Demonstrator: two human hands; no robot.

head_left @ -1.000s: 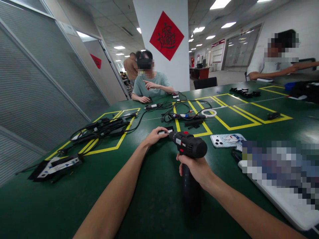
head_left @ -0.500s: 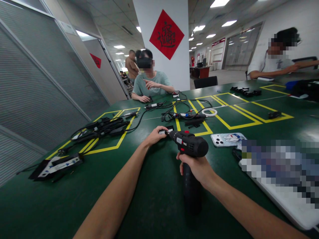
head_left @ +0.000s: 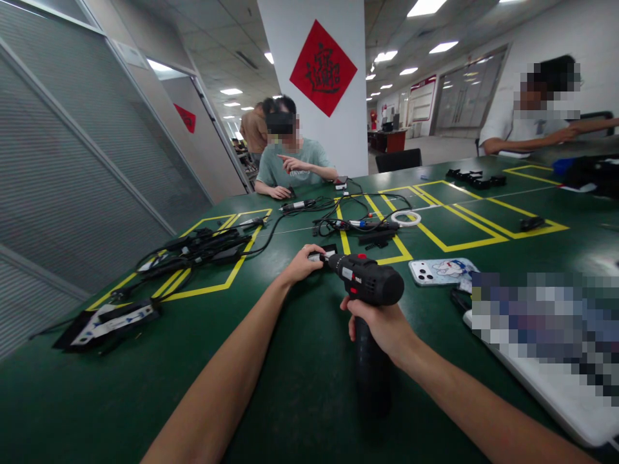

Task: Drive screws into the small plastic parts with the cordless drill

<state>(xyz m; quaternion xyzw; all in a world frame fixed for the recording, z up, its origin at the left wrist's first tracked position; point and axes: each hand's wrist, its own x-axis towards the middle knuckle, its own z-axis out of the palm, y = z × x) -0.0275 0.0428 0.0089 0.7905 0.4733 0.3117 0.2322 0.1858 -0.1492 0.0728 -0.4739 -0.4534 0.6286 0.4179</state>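
Drill (head_left: 373, 282) levelled, a worker sits at a green table (head_left: 309, 393), the tool's nose pointing away and slightly left toward a small dark part (head_left: 331, 249) on the tabletop directly ahead. The right hand (head_left: 380, 322) wraps the handle below the motor housing, a grip that probably serves to carry the weight and hold the barrel straight; whether the tool's base rests on the table cannot be told. The left hand (head_left: 304, 264) reaches out farther, thumb and fingers pinching the part by its pale strip (head_left: 315, 256), likely to stop it turning or sliding. Drill tip and part come together right beside those fingertips, though the exact contact is too small to make out.

Both forearms angle inward from the near edge, an arrangement that seems to set the tool and the part in line before the worker. Beyond the hands, black cables (head_left: 213, 248) lie bunched on the left, and a white ring (head_left: 406, 219) sits across yellow tape (head_left: 464, 247), whose outlines presumably mark out places for parts. A phone (head_left: 442, 272) lies to the right, well apart from the drill, perhaps to leave the working arm room. Across the table sits a co-worker (head_left: 296, 161) in a headset.
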